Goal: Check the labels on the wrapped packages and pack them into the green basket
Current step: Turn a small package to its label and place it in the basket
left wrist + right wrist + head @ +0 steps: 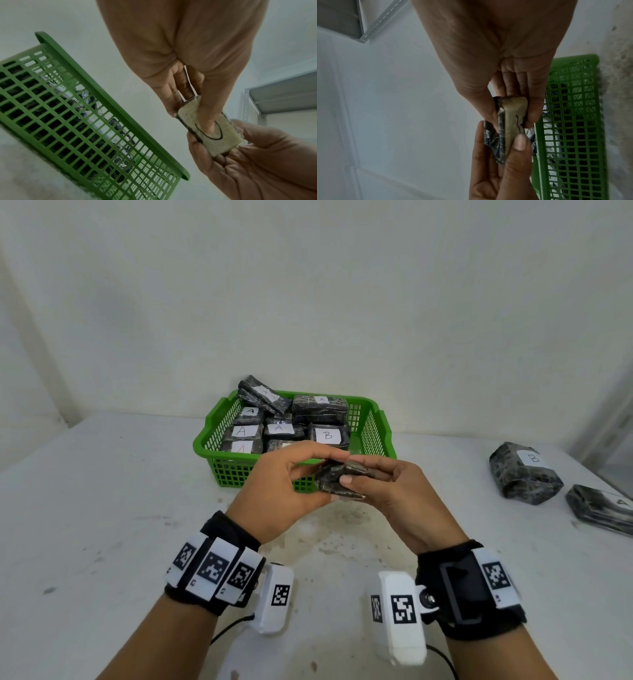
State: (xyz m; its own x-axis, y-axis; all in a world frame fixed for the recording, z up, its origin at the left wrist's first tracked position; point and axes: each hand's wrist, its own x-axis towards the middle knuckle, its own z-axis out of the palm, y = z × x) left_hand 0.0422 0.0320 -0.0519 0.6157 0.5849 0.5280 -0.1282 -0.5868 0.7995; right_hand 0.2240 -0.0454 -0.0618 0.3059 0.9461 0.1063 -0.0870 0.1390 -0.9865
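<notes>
A small dark wrapped package (337,479) is held above the table, just in front of the green basket (239,474). My left hand (287,484) pinches its left end and my right hand (383,487) grips its right end. In the left wrist view my left thumb lies on the package's white label (212,139) and covers part of a handwritten letter. The right wrist view shows the package (510,119) edge-on between the fingers of both hands. The basket holds several wrapped packages, most labelled A and one labelled B (327,435).
Two more wrapped packages lie on the white table at the right: one labelled B (524,474) and a flatter one (599,508) near the edge. The basket stands against the back wall. A metal shelf frame (283,94) stands off to the right.
</notes>
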